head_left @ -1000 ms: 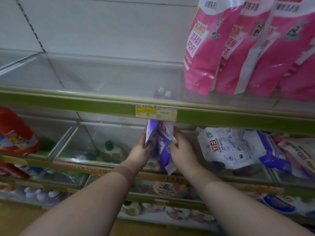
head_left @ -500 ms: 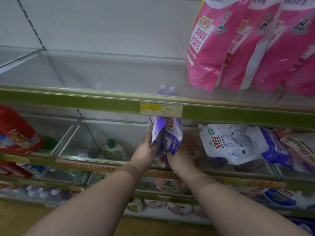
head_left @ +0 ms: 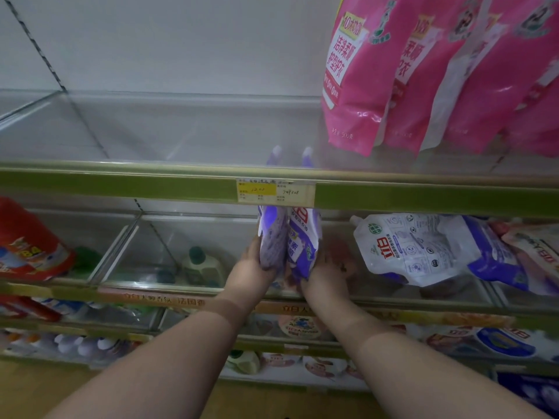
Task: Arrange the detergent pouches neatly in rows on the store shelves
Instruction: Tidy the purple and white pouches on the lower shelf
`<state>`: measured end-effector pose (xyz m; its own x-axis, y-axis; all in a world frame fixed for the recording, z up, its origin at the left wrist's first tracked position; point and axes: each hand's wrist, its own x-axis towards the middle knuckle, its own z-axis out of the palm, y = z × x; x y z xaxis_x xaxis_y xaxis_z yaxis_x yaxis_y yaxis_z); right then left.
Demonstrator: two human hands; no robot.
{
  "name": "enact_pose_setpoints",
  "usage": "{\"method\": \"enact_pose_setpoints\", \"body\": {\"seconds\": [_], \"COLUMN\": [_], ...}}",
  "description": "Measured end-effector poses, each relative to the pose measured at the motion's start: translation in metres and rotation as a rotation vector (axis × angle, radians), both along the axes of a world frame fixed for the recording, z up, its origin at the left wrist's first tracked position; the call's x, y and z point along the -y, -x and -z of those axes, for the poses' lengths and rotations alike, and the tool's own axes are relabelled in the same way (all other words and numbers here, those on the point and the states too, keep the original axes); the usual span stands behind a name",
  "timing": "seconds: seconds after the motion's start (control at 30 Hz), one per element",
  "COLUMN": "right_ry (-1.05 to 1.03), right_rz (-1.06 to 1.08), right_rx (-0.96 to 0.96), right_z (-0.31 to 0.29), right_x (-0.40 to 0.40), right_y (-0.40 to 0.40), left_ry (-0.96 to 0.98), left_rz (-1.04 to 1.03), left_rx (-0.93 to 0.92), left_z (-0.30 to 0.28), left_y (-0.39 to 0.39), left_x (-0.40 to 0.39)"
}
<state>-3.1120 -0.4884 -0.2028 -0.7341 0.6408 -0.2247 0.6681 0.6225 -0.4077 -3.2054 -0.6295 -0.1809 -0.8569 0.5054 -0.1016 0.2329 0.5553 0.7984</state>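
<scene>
Two purple-and-white detergent pouches (head_left: 289,237) stand upright side by side on the glass middle shelf (head_left: 211,285), their tops showing through the glass shelf above. My left hand (head_left: 252,272) grips the left pouch from its left side, and my right hand (head_left: 328,276) grips the right pouch from its right side. To the right, more white-and-purple pouches (head_left: 414,249) lie tipped over in a heap. Pink pouches (head_left: 378,80) stand in a row on the upper shelf at the right.
A green shelf rail with a yellow price tag (head_left: 275,191) crosses just above my hands. A red pouch (head_left: 27,246) lies at the far left of the middle shelf. Bottles (head_left: 199,264) show through the glass below. Glass dividers (head_left: 118,246) split the shelf.
Both hands have pushed the purple pouches further back and stood them upright, pressed together. The view has shifted closer to the shelf.
</scene>
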Motion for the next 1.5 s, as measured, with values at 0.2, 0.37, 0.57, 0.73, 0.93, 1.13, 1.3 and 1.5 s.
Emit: {"method": "enact_pose_setpoints", "body": {"seconds": [0.2, 0.37, 0.57, 0.73, 0.93, 1.13, 1.3, 1.5], "right_ry": [0.181, 0.322, -0.184, -0.313, -0.45, -0.313, -0.095, 0.241], "right_rz": [-0.024, -0.096, -0.097, -0.001, 0.071, 0.156, 0.23, 0.463], "right_rx": [-0.156, -0.248, -0.333, 0.102, 0.305, 0.223, -0.247, -0.639], "right_z": [-0.008, -0.029, -0.034, -0.013, -0.002, -0.013, -0.031, -0.051], "right_x": [-0.006, -0.021, -0.055, -0.115, -0.151, -0.153, -0.125, -0.077], "right_y": [-0.005, -0.035, -0.063, -0.113, -0.122, -0.093, -0.058, -0.024], "left_ry": [-0.23, -0.374, -0.354, -0.297, -0.316, -0.243, -0.265, -0.197], "left_rz": [-0.059, -0.162, -0.176, -0.181, -0.166, -0.16, -0.143, -0.126], "left_rx": [0.111, 0.193, 0.192, 0.178, 0.238, 0.269, 0.271, 0.215], "left_z": [0.007, 0.013, 0.019, 0.018, 0.012, 0.007, 0.01, 0.011], "left_y": [-0.005, -0.007, -0.01, -0.01, -0.015, -0.019, -0.017, -0.008], "left_x": [-0.002, -0.004, -0.008, -0.009, -0.002, -0.002, -0.011, -0.027]}}
